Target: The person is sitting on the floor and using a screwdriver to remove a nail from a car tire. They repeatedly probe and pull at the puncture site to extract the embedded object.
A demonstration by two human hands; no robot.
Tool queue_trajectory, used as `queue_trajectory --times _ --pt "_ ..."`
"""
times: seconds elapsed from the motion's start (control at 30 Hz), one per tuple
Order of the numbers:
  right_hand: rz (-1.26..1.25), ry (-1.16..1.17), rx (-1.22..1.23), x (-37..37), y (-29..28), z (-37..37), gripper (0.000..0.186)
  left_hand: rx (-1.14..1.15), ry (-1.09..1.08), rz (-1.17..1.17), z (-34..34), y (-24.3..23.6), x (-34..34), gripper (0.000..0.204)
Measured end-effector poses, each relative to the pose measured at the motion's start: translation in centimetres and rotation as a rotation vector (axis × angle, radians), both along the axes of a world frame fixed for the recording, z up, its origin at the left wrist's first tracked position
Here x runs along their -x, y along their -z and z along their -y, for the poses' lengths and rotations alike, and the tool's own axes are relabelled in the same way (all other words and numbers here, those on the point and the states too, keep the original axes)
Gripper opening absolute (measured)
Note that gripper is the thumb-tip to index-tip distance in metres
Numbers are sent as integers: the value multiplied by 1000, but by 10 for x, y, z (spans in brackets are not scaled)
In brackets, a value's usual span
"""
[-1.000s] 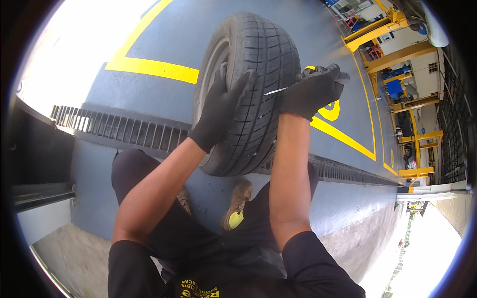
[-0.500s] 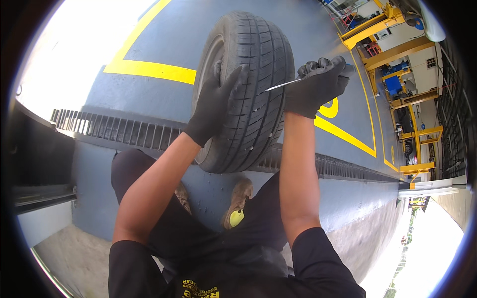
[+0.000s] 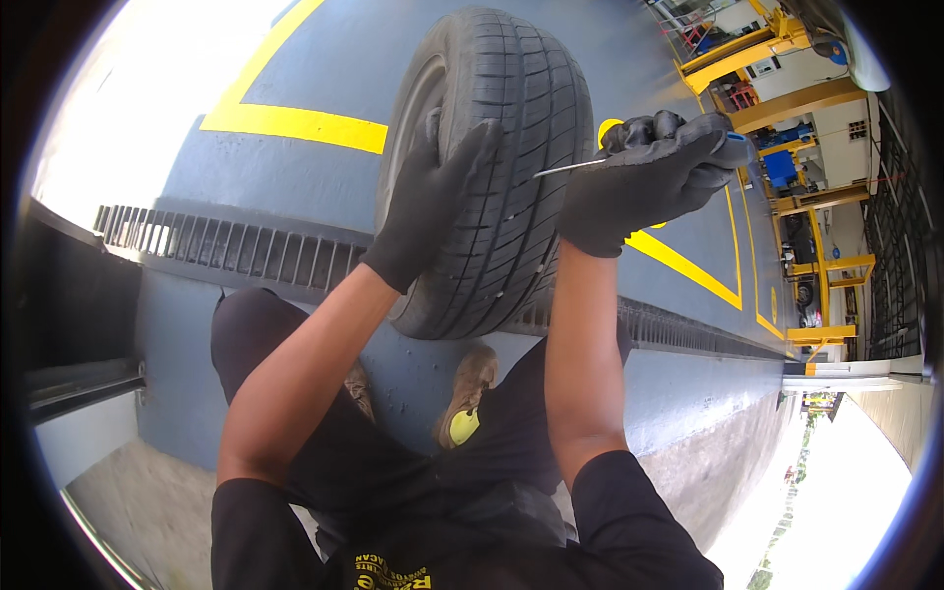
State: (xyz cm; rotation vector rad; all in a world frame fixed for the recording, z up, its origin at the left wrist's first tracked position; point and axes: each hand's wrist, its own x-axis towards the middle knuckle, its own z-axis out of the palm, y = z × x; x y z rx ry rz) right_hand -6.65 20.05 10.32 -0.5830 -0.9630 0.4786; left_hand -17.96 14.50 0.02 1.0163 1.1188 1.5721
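A black car tyre (image 3: 516, 147) on a grey wheel stands upright on its tread in front of me, between my knees. My left hand (image 3: 433, 197), in a dark glove, grips its left shoulder, with the thumb on the tread and the fingers over the sidewall. In my right hand (image 3: 654, 177), also gloved, is a thin-shafted screwdriver (image 3: 570, 168). Its handle is mostly hidden in the closed fingers, and a blue end shows at the far right. The shaft points left across the tread, its tip over a groove. Small pale specks sit in the tread grooves.
A dark drain grate (image 3: 236, 246) runs across the blue-grey floor behind and beside the tyre. Yellow lines (image 3: 295, 123) mark the floor beyond. My shoes (image 3: 467, 393) are just below the tyre. Yellow lift frames (image 3: 831, 265) stand at the far right.
My right hand has shifted right and turned, showing more of the blue handle end. The screwdriver tip has moved slightly right and up. The tyre's top sits a little higher in view.
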Motion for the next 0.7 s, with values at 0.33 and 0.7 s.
queue_trajectory --times 0.33,0.7 --pt "-114 -259 293 -9 19 -48 19 -181 -10 -545 -2 19 7 45" --pt "28 142 0 -13 20 -12 26 108 115 52 3 -7 3 45"
